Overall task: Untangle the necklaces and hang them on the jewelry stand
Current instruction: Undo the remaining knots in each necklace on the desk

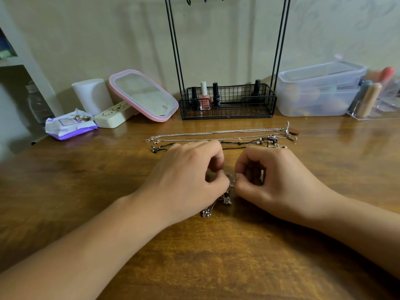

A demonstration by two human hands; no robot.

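- Two bare forearms are stretched across a brown wooden table (216, 256), meeting at its middle.
- A small silver necklace (227, 200) with flower-shaped charms is pinched between both hands; its charms are seen trailing onto the wood just below the thumbs.
- The left hand (190, 180) is curled, with thumb and fingertips closed together on the chain.
- The right hand (272, 180) is likewise curled, thumb and forefinger clamped on the same chain, so that the two hands are almost touching.
- Several other necklaces (216, 136) are laid out in near-parallel lines just beyond the knuckles: a silver chain, a finer chain and dark cords with beads, their pendants gathered at the right end.
- A black wire jewelry stand (227, 105) is placed farther back against the wall; its basket base is filled with nail polish bottles (204, 98), and its tall uprights are cut off by the top edge, where only the tips of hooks are shown.
- A pink-framed mirror (142, 96) is propped at a tilt left of the stand, beside a cream case (112, 118), a white cylinder (93, 96) and a purple-and-white packet (69, 124).
- A clear plastic container (318, 89) and a clear organiser (376, 100) holding cosmetics are set to the right of the stand.
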